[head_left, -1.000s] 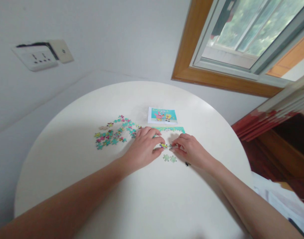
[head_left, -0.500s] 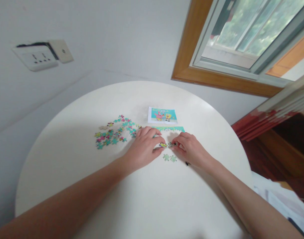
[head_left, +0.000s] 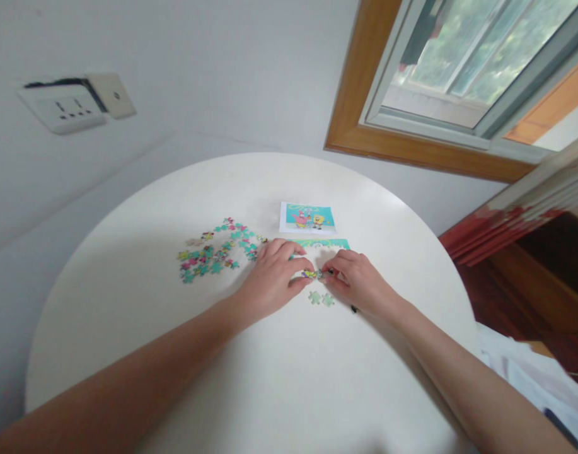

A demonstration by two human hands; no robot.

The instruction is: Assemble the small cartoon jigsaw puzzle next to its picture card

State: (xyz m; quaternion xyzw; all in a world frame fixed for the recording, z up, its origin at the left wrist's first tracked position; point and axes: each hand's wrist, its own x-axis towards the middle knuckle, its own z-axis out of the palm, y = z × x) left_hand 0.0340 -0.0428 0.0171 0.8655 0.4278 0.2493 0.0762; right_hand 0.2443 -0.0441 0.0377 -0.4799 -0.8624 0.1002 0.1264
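Note:
Between the fingertips of my left hand [head_left: 275, 272] is a yellow and purple jigsaw puzzle piece [head_left: 308, 274], low over the white table. My right hand [head_left: 357, 279] pinches a greyish jigsaw puzzle piece [head_left: 320, 273], partly covered by the fingers. The two pieces meet edge to edge, though I cannot tell whether they interlock. Just below them lie two pale green pieces [head_left: 321, 298] side by side. Beyond my hands runs a joined teal puzzle strip [head_left: 333, 243], partly hidden by my fingers.
A printed cartoon picture card [head_left: 310, 218] lies behind the strip. Several loose puzzle pieces [head_left: 213, 257] are spread to the left of my left hand. A small dark object [head_left: 353, 309] sits beneath my right wrist. The round white table [head_left: 251, 391] stands against the wall.
My right hand has shifted slightly left, bringing the greyish piece up against the yellow and purple one. The gap between them has closed. My left hand is nearly still.

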